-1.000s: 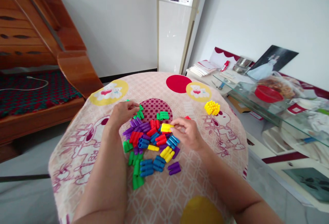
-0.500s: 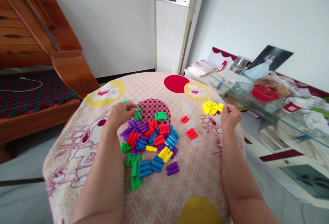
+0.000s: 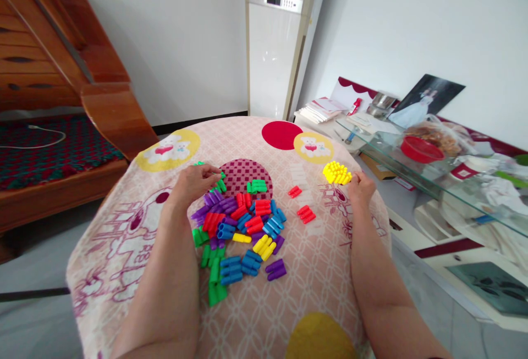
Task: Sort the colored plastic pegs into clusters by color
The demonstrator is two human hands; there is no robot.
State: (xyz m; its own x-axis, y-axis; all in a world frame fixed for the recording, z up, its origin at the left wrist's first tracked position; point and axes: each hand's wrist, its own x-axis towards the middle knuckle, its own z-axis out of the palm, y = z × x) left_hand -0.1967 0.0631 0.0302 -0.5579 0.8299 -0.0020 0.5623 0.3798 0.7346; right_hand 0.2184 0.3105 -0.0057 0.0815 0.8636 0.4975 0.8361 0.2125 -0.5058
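Observation:
My left hand (image 3: 196, 182) rests at the far left of the pile, its fingers stretched loosely to the right over green pieces (image 3: 221, 184); part of those pieces is hidden beneath it. At the right edge of the table, my right hand (image 3: 362, 187) has its fingers closed at the end of a tight cluster of yellow pieces (image 3: 337, 173). The fingertips seem to pinch the outermost yellow piece (image 3: 347, 177). Between my arms lies a mixed pile of finger-shaped plastic pieces: purple (image 3: 220, 203), red (image 3: 214, 224), blue (image 3: 231, 269), green and a few yellow ones (image 3: 264, 247).
Two small red groups (image 3: 306, 214) and a green group (image 3: 257, 186) lie apart on the patterned tablecloth (image 3: 264, 320). A glass shelf with a red bowl (image 3: 421, 150) stands at the right, papers (image 3: 320, 110) behind it. A wooden bench (image 3: 111, 111) is at the left.
My right hand has moved slightly left and down, and the yellow piece at its fingertips now sits closer against the yellow cluster. My left hand stays in place.

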